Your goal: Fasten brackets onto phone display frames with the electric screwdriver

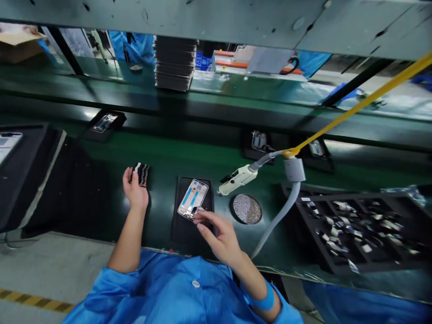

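My left hand [136, 191] is closed around a small black piece with rows of pale strips [144, 174], held above the bench left of the phone. I cannot tell exactly what kind of part it is. A phone frame [193, 198] with blue strips on its silver inside lies tilted on a black foam tray [180, 229]. Over its lower right corner is my right hand [219, 236], fingers stretched out and thumb apart, fingertips at or just above the frame. A small dark and pale part [198, 209] shows beside those fingertips.
A pale electric screwdriver [238, 180] hangs from a yellow strap [357, 110]. Below it sits a round dish of screws [247, 209]. At right stands a black compartment tray [324, 252] of flex cables. Further trays with phone frames [105, 122] lie along the back.
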A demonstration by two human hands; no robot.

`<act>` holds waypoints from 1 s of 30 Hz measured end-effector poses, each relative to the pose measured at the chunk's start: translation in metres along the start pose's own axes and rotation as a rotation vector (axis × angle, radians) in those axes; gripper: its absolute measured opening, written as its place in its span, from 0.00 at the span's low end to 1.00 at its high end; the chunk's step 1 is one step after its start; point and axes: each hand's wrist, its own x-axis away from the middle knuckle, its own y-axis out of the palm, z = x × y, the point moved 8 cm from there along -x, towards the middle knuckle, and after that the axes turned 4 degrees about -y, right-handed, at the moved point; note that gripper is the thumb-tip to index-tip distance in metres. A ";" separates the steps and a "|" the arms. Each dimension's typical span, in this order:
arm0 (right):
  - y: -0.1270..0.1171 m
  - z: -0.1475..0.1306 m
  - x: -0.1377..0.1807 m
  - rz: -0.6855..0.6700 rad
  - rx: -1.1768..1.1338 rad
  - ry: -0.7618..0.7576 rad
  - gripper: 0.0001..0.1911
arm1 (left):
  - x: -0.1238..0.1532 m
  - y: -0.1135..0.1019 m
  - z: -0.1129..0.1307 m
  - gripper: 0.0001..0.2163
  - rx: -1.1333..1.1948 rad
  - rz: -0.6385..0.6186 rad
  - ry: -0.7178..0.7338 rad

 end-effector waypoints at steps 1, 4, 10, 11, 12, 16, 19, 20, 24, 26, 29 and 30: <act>0.003 -0.003 0.001 -0.030 0.006 -0.020 0.16 | 0.004 -0.006 0.001 0.29 -0.069 0.008 0.051; 0.000 -0.011 0.005 -0.088 0.005 -0.050 0.16 | 0.024 -0.034 0.016 0.30 -0.336 -0.034 0.174; -0.016 -0.003 0.024 -0.041 0.165 -0.113 0.14 | 0.021 -0.044 0.048 0.26 -0.903 -0.399 0.363; -0.017 0.003 0.026 -0.007 0.212 -0.113 0.13 | 0.014 -0.038 0.046 0.25 -0.959 -0.455 0.389; -0.017 0.010 0.029 0.021 0.259 -0.104 0.12 | 0.007 -0.031 0.042 0.23 -1.006 -0.503 0.413; -0.011 0.041 0.030 0.038 0.400 -0.020 0.08 | -0.006 -0.013 0.029 0.16 -1.135 -0.589 0.525; -0.010 0.053 0.025 0.017 0.473 0.029 0.10 | 0.000 -0.009 0.032 0.11 -1.204 -0.613 0.608; -0.009 0.055 0.023 -0.006 0.494 0.035 0.11 | 0.004 -0.008 0.035 0.09 -1.224 -0.623 0.634; 0.002 0.054 0.016 -0.206 0.536 0.021 0.10 | 0.011 -0.003 0.046 0.07 -1.277 -0.632 0.721; 0.007 0.055 0.013 -0.279 0.605 0.039 0.13 | 0.007 -0.002 0.048 0.07 -1.289 -0.616 0.744; 0.015 0.054 0.008 -0.303 0.764 0.069 0.19 | -0.005 -0.003 0.043 0.15 -1.296 -0.592 0.767; 0.020 0.052 0.007 -0.310 0.791 0.052 0.19 | -0.009 -0.003 0.041 0.17 -1.293 -0.586 0.782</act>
